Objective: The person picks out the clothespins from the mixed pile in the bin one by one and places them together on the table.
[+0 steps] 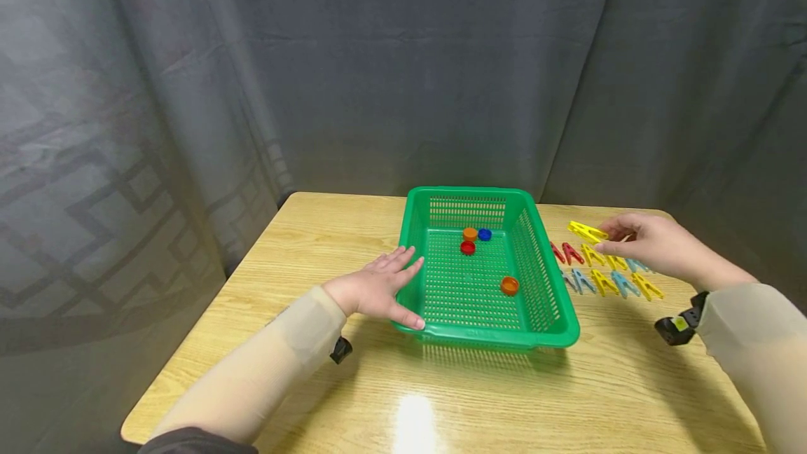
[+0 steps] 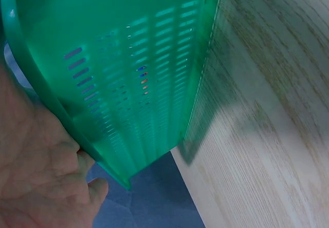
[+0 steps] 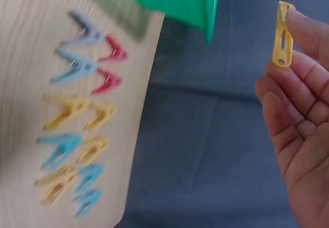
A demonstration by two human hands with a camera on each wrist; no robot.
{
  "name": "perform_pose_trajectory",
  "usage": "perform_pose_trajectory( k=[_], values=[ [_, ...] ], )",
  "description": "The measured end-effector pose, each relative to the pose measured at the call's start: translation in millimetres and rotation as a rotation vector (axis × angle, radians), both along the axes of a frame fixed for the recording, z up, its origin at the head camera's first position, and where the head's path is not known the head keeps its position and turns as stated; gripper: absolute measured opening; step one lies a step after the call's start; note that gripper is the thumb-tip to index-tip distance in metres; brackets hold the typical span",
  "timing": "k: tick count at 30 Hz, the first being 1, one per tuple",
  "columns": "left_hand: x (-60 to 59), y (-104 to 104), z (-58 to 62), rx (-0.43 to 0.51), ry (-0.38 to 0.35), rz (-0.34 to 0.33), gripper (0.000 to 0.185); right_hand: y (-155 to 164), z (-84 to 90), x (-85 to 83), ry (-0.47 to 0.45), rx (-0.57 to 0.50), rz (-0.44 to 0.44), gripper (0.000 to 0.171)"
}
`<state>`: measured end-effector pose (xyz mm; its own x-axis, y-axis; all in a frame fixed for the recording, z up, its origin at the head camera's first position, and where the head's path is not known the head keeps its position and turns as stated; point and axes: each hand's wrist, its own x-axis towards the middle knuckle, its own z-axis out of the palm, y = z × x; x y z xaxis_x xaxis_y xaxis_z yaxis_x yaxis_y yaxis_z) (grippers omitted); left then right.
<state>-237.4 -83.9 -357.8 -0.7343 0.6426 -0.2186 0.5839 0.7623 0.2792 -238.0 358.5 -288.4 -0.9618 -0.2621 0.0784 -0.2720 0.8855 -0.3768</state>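
Observation:
My right hand [image 1: 658, 247] pinches a yellow clothespin [image 1: 588, 232] between thumb and fingertips, lifted above the table to the right of the basket. In the right wrist view the clothespin [image 3: 282, 40] stands upright in the fingers. My left hand [image 1: 381, 289] rests with spread, straight fingers on the near left rim of a green plastic basket [image 1: 479, 336]. The left wrist view shows that hand [image 2: 43, 171] against the basket's outer edge. Below the right hand, two rows of clothespins lie on the table, among them a red clothespin [image 1: 572, 253] and a light blue clothespin [image 1: 624, 284].
Inside the basket lie a blue cap [image 1: 484, 235], a red cap [image 1: 468, 248] and two orange caps, one of them an orange cap [image 1: 509, 286] nearer the front. The wooden table [image 1: 353, 398] ends at a grey curtain [image 1: 403, 90] behind.

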Motion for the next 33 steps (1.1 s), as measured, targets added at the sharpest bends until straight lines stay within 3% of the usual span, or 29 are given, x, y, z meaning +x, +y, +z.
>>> perform_pose_trajectory(
  k=[9,16,33],
  values=[
    [0.5,1,1.3,0.010,-0.002,-0.008,0.112,53,-23.3,5.3,-0.054,-0.020,-0.161,0.069],
    [-0.8,2,0.6,0.002,0.008,-0.013,0.113,84,-47.1,10.4,-0.021,-0.019,-0.297,0.077],
    [0.5,-4,1.1,-0.007,0.003,0.002,0.113,121,-92.2,11.8,-0.070,-0.004,-0.514,0.076]
  ],
)
